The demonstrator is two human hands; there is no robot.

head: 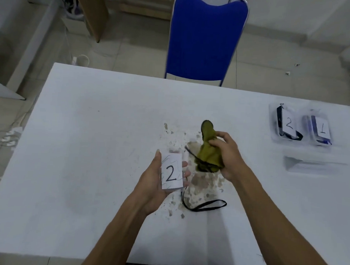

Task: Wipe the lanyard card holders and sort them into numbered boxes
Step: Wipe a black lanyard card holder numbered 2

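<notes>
Looking down from the head camera, we see both bare forearms reaching out over the white table (pixel 90 128). Our left hand (pixel 158 179) is turned palm up, thumb along one edge and fingertips curled round the other, gripping a card holder (pixel 172 171) whose paper insert shows a handwritten 2 and some scribbled lines. Its black lanyard (pixel 203 206) hangs from below the holder and loops onto the table, over a patch of chipped, worn surface.

Our right hand (pixel 226 154) sits just beside the holder, a little farther out, its fingers closed round a bunched olive-green cloth (pixel 206 151) — one end of the cloth sticks up above the fist, and another stretch of the strap crosses the part below.

Near the table's far right corner stand two clear boxes side by side: the box marked 2 (pixel 287 123) and the box marked 1 (pixel 321 129), each with cards and straps inside, though blur keeps us from counting them. Nearer to us lies a clear flat thing (pixel 309 164) — too smeared to name. A blue chair (pixel 206 37) stands behind the table.
</notes>
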